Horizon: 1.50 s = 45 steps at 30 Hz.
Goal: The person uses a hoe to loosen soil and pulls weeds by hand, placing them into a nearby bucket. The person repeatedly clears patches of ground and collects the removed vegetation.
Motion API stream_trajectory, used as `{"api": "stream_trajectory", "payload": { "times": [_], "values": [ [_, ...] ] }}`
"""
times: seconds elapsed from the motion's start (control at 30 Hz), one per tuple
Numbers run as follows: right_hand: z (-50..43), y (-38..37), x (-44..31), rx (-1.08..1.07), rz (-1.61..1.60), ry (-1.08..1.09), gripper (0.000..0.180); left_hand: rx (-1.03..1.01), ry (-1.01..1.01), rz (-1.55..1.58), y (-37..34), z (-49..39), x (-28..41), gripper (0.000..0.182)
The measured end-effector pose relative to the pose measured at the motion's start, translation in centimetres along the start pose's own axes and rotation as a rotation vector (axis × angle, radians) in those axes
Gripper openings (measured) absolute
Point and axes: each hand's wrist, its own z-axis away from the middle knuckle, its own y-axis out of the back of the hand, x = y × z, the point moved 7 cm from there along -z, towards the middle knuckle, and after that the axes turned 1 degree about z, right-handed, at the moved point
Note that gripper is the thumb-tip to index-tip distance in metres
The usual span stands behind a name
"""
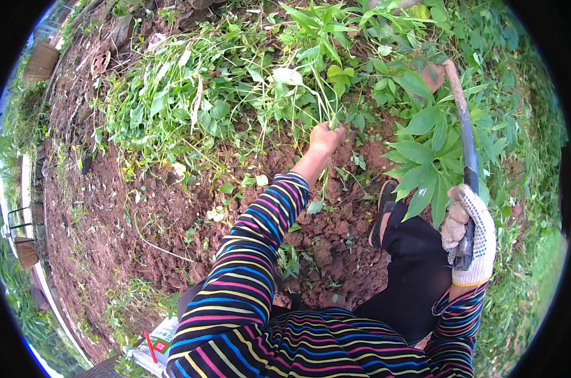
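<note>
My left hand (327,137), bare, is closed around the stems of pulled green weeds (321,90) in front of me, just above the reddish soil. My right hand (474,236), in a white knit glove with dark dots and soil-stained fingers, grips the handle of a hoe (466,127). The handle has dark wrapping at its lower part. The hoe's blade (432,78) is at the far end, partly hidden by leaves. A broad-leaved plant (422,151) stands between my two hands, left of the handle.
A heap of cut vines (172,99) lies at the upper left. Clods of soil (328,255) surround my sandalled foot (383,212). A printed packet with a red stick (150,347) lies at the lower left. Woven baskets (40,61) stand at the far left edge, and dense greenery grows at the right.
</note>
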Motion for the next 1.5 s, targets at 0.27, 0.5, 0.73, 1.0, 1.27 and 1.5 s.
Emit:
{"api": "stream_trajectory", "payload": {
  "times": [0.27,0.5,0.73,1.0,1.27,1.5],
  "values": [
    [0.2,1.8,0.2,0.140,0.005,0.072,0.024,0.254,-0.117,-0.468,-4.8,-7.9,-1.6,0.036],
    [0.2,3.0,0.4,0.031,-0.119,0.103,0.028,0.193,-0.191,-0.663,-8.8,-10.9,0.4,0.054],
    [0.3,1.8,0.3,0.181,-0.221,0.015,0.029,0.074,-0.101,-0.676,-10.8,-14.7,-1.9,0.031],
    [0.3,3.6,0.6,-0.106,-0.232,-0.028,0.040,0.068,-0.172,-0.364,-8.0,-15.7,-2.8,0.027],
    [0.8,2.4,0.6,0.229,-0.258,0.033,0.038,0.015,-0.025,0.312,-6.3,-13.9,-6.0,0.018],
    [0.4,1.2,0.7,0.164,-0.148,0.048,0.034,-0.012,0.106,0.555,-1.3,-6.6,-6.5,0.019]
  ]
}}
